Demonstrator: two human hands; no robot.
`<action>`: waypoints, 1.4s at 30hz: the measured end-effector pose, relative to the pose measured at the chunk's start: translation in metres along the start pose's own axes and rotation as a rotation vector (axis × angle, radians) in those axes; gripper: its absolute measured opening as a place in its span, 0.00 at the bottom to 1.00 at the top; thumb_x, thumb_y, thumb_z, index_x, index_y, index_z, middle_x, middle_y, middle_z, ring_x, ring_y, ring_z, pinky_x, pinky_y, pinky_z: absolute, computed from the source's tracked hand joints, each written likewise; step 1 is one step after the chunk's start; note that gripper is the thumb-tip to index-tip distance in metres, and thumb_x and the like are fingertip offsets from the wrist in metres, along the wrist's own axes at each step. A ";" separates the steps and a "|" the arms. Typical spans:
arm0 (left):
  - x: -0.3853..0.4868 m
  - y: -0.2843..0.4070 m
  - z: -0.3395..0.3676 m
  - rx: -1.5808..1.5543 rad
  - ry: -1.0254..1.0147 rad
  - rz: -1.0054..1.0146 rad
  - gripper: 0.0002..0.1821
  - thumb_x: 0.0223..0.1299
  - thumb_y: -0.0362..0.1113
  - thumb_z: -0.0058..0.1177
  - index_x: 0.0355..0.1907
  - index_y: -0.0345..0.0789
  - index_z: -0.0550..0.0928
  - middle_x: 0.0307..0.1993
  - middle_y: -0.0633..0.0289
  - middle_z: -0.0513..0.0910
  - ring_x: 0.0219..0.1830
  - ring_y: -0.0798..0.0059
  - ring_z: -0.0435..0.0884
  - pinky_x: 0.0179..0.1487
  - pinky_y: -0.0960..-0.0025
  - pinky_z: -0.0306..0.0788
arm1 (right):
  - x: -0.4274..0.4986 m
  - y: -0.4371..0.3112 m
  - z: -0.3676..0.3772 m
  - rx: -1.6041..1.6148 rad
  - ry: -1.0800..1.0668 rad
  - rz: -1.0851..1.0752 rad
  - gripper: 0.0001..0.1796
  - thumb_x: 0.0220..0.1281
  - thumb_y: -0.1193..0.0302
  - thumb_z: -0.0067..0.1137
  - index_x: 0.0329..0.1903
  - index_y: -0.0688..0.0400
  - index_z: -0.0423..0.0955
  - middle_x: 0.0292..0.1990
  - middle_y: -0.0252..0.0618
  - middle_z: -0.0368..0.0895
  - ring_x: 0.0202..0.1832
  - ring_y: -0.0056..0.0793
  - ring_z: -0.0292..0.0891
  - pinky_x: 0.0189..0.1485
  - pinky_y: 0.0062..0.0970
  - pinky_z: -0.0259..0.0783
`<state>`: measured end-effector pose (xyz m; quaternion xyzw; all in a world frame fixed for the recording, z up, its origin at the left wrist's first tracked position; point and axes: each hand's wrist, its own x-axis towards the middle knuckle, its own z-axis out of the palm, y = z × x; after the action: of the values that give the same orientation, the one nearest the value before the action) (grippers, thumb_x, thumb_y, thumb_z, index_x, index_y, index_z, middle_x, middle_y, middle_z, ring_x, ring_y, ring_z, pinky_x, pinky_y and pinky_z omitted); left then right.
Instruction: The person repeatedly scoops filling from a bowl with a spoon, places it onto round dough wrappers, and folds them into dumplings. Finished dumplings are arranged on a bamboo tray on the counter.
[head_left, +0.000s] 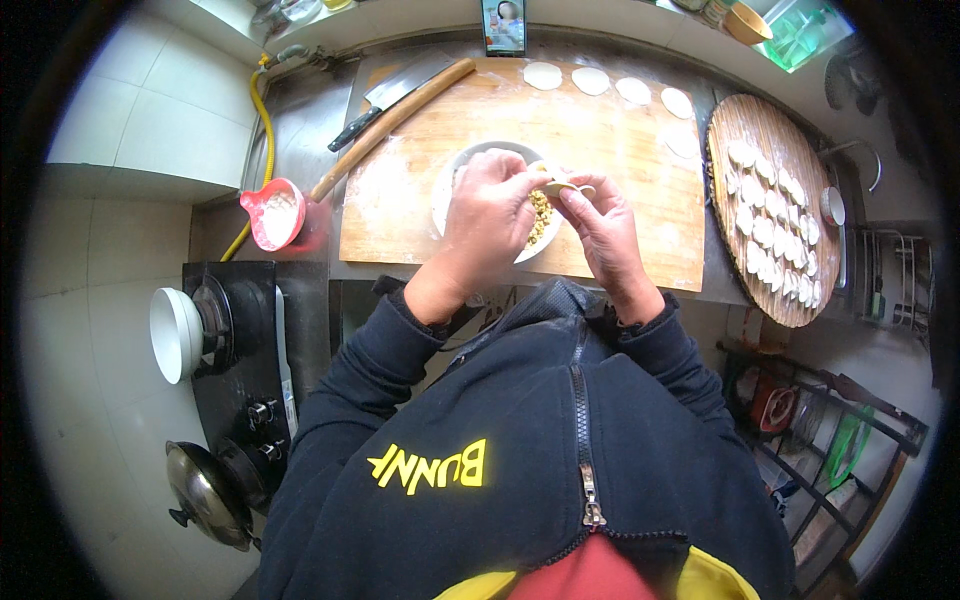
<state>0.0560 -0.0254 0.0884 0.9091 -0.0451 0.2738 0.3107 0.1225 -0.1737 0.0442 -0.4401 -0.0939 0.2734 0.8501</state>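
A dumpling wrapper (564, 189) is pinched between the fingertips of my left hand (487, 214) and my right hand (604, 225). It appears folded, though my fingers partly cover it. Directly below is a white bowl (442, 202) holding a chopped, yellow-green filling (538, 217). My left hand hides much of this bowl. Beneath the bowl lies a floured wooden board (637, 247). Along its far right edge are several flat round wrappers, among them one at the back (542, 76) and one near the corner (677, 103).
A cleaver (409, 81) and a wooden rolling pin (390, 129) lie at the board's left. Beside them sits a red bowl of flour (279, 214). Rows of dumplings (765, 199) cover a round tray (724, 124) on the right. A phone (504, 26) stands behind the board; a stove (240, 405) is at left.
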 end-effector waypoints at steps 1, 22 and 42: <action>0.000 -0.001 0.001 -0.004 0.004 0.006 0.15 0.46 0.27 0.49 0.40 0.36 0.82 0.33 0.54 0.74 0.39 0.60 0.73 0.44 0.60 0.66 | 0.000 0.001 0.000 -0.003 0.001 -0.025 0.09 0.59 0.78 0.58 0.43 0.61 0.72 0.42 0.39 0.79 0.44 0.24 0.77 0.50 0.21 0.73; -0.018 -0.043 0.015 -0.141 -0.083 -0.334 0.12 0.51 0.29 0.56 0.40 0.31 0.78 0.35 0.57 0.80 0.34 0.69 0.79 0.38 0.69 0.73 | -0.003 0.001 -0.007 -0.166 0.143 0.021 0.14 0.59 0.76 0.57 0.46 0.66 0.68 0.42 0.40 0.77 0.44 0.24 0.75 0.50 0.22 0.72; -0.018 0.006 0.019 -0.830 0.015 -0.596 0.13 0.59 0.28 0.54 0.45 0.25 0.76 0.36 0.61 0.82 0.38 0.81 0.79 0.43 0.77 0.72 | -0.002 0.009 0.005 -0.222 0.084 -0.114 0.11 0.62 0.76 0.55 0.46 0.63 0.70 0.45 0.40 0.76 0.44 0.21 0.74 0.48 0.20 0.72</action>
<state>0.0483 -0.0430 0.0701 0.6805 0.1132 0.1390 0.7105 0.1155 -0.1675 0.0400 -0.5366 -0.1128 0.1940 0.8134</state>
